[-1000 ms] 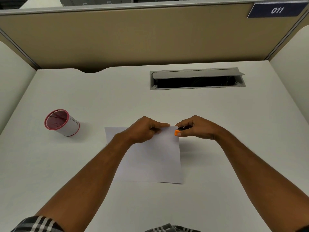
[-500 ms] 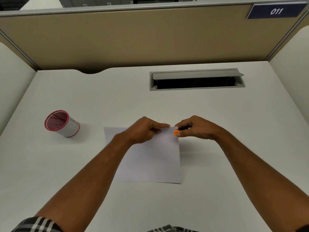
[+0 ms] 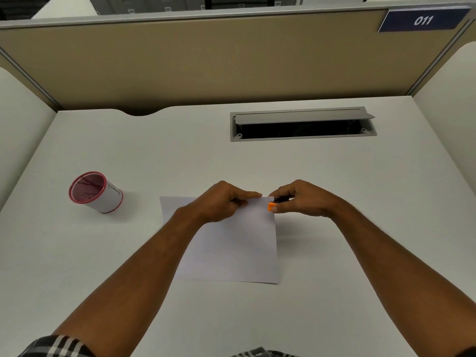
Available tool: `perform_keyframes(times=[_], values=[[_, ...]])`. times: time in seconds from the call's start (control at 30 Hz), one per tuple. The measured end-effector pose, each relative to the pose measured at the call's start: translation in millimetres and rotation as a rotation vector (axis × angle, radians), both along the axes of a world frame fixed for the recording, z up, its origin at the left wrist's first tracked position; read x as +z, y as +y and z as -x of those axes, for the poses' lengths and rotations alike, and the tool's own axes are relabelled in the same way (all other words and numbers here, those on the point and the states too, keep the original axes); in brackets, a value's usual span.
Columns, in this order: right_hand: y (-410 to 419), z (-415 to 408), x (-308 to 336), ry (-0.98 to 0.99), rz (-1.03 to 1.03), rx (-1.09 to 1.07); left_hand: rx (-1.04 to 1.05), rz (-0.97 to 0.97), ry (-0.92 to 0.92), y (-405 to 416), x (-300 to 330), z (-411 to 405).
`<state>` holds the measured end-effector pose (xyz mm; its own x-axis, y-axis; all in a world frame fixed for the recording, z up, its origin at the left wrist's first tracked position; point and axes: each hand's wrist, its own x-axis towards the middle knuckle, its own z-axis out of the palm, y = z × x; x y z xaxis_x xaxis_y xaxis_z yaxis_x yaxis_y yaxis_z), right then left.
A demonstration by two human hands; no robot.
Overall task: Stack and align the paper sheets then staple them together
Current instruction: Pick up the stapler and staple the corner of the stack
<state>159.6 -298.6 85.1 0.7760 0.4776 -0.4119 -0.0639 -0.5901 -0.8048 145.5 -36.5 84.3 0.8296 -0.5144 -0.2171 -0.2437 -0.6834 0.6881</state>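
Paper sheets flat on the white counter, centre of frame. Left hand curled down on the upper right corner, pinching the edge. Right hand just beside it, closed around a small orange-tipped stapler at that corner. Pink-rimmed cup tipped over at mid left, well apart.
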Motion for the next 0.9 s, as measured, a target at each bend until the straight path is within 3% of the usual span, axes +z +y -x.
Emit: perform_keyframes(times=[0.5, 0.9], values=[[1.0, 2.8, -9.5, -0.055, -0.102, -0.021, 0.011, 0.006, 0.01, 0.3, -0.2, 0.2], [-1.6, 6.9, -9.5, 0.035, -0.123, -0.029, 0.047, 0.049, 0.028, 4.7, -7.8, 0.4]])
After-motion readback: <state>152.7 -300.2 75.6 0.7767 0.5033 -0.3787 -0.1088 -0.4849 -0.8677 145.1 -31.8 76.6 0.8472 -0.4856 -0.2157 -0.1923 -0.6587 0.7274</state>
